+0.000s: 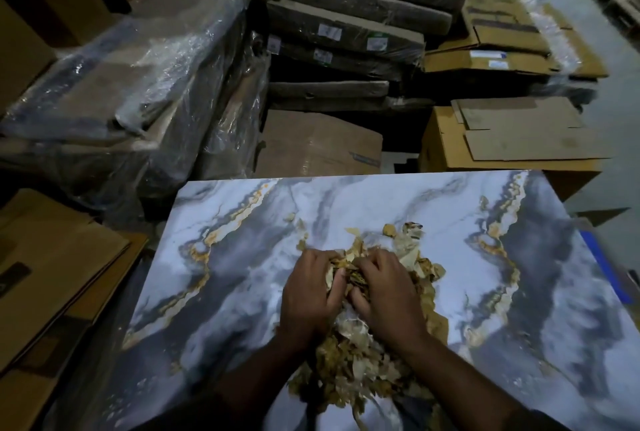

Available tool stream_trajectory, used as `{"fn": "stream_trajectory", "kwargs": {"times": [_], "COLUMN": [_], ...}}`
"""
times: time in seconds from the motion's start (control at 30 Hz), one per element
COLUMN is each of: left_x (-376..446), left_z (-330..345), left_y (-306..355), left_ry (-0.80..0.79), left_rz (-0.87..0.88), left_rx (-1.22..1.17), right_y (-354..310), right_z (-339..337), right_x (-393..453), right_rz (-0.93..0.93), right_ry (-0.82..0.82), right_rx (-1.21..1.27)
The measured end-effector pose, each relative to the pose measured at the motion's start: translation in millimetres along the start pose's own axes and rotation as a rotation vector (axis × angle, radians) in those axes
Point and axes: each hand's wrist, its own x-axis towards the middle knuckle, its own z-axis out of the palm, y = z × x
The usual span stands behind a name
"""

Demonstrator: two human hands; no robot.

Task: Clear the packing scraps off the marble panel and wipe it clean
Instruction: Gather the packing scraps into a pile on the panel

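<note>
Gathering a heap of torn brown paper scraps [363,358], both hands are buried in it near the middle of the marble panel [221,278]. The left hand [304,295] lies on the left side of the heap with its fingers curled into the paper, gripping a bunch. The right hand [389,295] sits just beside it, thumbs nearly touching, its fingers likewise curled round a clump of the scraps. The heap runs from beyond the fingertips back toward the person, between the two forearms, and a few loose bits [389,229] lie just past it on the panel. The panel itself is white and grey-blue with gold veins; its bare surface shows on both sides of the heap.

Beyond the far edge of the panel stand cardboard boxes [318,143], with more flattened cardboard [523,132] to the right. Behind them rises a stack of flat wrapped packs [346,32] bearing small labels. At left, bundles in clear plastic film [138,84] lean against one another, and folded cardboard sheets [52,274] lie beside the panel's left edge.
</note>
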Motion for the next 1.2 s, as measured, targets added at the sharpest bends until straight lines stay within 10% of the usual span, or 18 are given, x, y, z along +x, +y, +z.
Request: {"fn": "stream_trajectory", "kwargs": {"times": [0.8,1.2], "left_x": [-43.7,-71.2], "left_z": [-18.8,18.6], "left_y": [-27.1,-35.3], "left_ry": [-0.132,-0.140], "left_rz": [0.028,0.103], "left_rx": [-0.181,0.122], "right_y": [2.9,9.0], "right_z": [-14.2,33.6], "right_x": [-43.4,-53.7], "right_rz": [-0.069,-0.067], "right_ry": [-0.150,-0.172], "right_rx": [0.046,-0.099]}}
